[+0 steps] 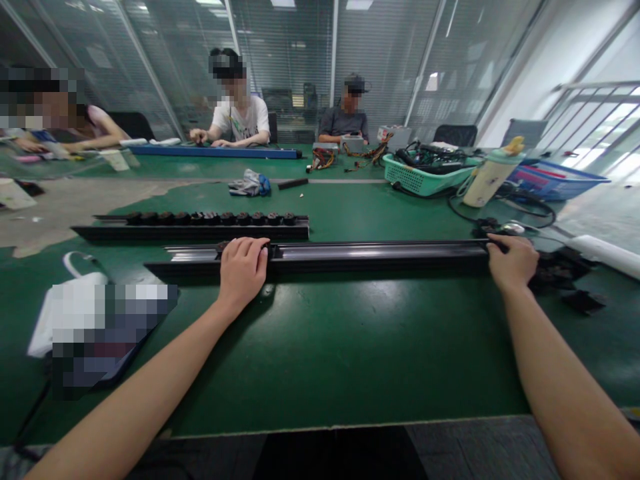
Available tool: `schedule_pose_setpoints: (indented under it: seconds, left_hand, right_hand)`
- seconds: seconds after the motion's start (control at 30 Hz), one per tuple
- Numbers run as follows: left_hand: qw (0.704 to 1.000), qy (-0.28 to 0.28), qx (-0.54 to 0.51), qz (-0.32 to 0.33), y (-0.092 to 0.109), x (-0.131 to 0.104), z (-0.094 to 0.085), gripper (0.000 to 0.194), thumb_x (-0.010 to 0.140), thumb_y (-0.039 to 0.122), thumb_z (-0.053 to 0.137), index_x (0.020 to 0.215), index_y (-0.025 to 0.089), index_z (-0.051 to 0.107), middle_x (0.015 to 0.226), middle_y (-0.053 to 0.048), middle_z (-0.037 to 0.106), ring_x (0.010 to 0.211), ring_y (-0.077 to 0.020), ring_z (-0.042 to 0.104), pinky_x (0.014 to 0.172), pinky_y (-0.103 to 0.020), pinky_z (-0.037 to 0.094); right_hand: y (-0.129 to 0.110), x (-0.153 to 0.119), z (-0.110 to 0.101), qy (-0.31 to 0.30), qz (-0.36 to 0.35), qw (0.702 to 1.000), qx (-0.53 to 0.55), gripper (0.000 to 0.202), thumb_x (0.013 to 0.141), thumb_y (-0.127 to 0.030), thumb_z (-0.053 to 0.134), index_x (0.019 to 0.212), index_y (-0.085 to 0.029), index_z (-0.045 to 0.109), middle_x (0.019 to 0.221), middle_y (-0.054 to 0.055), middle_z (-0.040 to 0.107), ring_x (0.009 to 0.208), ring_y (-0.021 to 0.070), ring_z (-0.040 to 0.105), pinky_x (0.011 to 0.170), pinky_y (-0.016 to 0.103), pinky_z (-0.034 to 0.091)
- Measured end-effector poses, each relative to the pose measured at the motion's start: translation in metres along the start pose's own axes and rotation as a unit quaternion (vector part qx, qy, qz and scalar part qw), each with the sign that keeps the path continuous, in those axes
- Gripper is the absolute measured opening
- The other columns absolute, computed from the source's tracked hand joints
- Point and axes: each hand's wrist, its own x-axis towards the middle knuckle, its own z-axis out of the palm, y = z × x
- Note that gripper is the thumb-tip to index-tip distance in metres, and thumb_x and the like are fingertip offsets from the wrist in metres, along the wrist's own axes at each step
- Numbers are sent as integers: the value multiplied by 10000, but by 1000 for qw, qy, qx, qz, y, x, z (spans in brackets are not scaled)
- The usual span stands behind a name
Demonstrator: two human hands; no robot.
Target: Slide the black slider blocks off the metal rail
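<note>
A long black metal rail (380,265) with a shiny inner channel lies crosswise on the green table in front of me. My left hand (243,270) is closed over the rail left of its middle, fingers curled across the channel. Small dark pieces show in the channel beside those fingers, mostly hidden. At the rail's right end, my right hand (514,261) pinches the end with thumb and fingers; a dark bit shows at the fingertips, too small to name. Behind lies a second black rail (200,232), with a row of several round black parts (227,218) along it.
Loose black parts (585,302) lie right of my right hand. A green basket (425,180) of cables, a cream cylinder (490,179) and a blue crate (560,180) stand back right. Gloves (250,183) lie farther back. A white object (75,310) sits left. Several people sit across.
</note>
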Motion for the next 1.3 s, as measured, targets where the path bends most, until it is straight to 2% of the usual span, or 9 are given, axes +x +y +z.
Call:
schedule_pose_setpoints:
  seconds: [0.27, 0.47, 0.7, 0.97, 1.1, 1.3]
  left_hand:
    - [1000, 3, -16, -6, 0, 0, 0, 407, 1096, 371, 368, 1300, 243, 696, 1233, -123, 738, 1266, -322, 607, 1187, -546, 431]
    - [1000, -6, -1, -1, 0, 0, 0, 443, 1109, 376, 346, 1314, 196, 696, 1256, -149, 738, 1276, -331, 609, 1192, -543, 432]
    - [1000, 1, -6, -2, 0, 0, 0, 418, 1105, 379, 361, 1306, 224, 693, 1242, -130, 741, 1267, -322, 612, 1184, -537, 438]
    - [1000, 0, -8, -3, -3, -1, 1, 415, 1103, 370, 363, 1311, 228, 693, 1244, -133, 741, 1272, -322, 613, 1201, -547, 429]
    - [1000, 1, -10, -7, -3, -1, 0, 402, 1098, 360, 373, 1310, 243, 694, 1245, -123, 739, 1277, -318, 613, 1207, -551, 425]
    - [1000, -3, -4, -2, -1, -1, -1, 410, 1105, 365, 360, 1302, 227, 692, 1246, -126, 742, 1262, -316, 618, 1201, -542, 429]
  right_hand:
    - [6, 3, 0, 3, 5, 1000, 15, 333, 868, -252, 672, 1144, -213, 855, 1204, 133, 775, 1186, 295, 677, 1124, 464, 495]
    - [12, 7, 3, -2, -5, 1000, 25, 350, 870, -257, 661, 1161, -201, 847, 1187, 134, 768, 1173, 281, 665, 1135, 446, 470]
    - [16, 10, 4, -7, 14, 1000, 1, 371, 879, -233, 703, 1220, -216, 847, 1271, 140, 758, 1171, 294, 672, 1119, 471, 494]
    - [26, 31, 1, -67, 25, 995, -72, 347, 846, -355, 771, 1167, -261, 863, 1234, 128, 740, 1050, 308, 660, 1013, 505, 518]
    - [35, 38, 0, -92, -24, 994, -49, 356, 806, -349, 764, 1124, -225, 862, 1156, 121, 730, 1036, 301, 646, 1009, 477, 503]
    - [42, 33, 0, -56, -74, 996, 8, 306, 800, -332, 735, 1068, -228, 841, 1077, 93, 716, 1057, 287, 648, 1036, 450, 495]
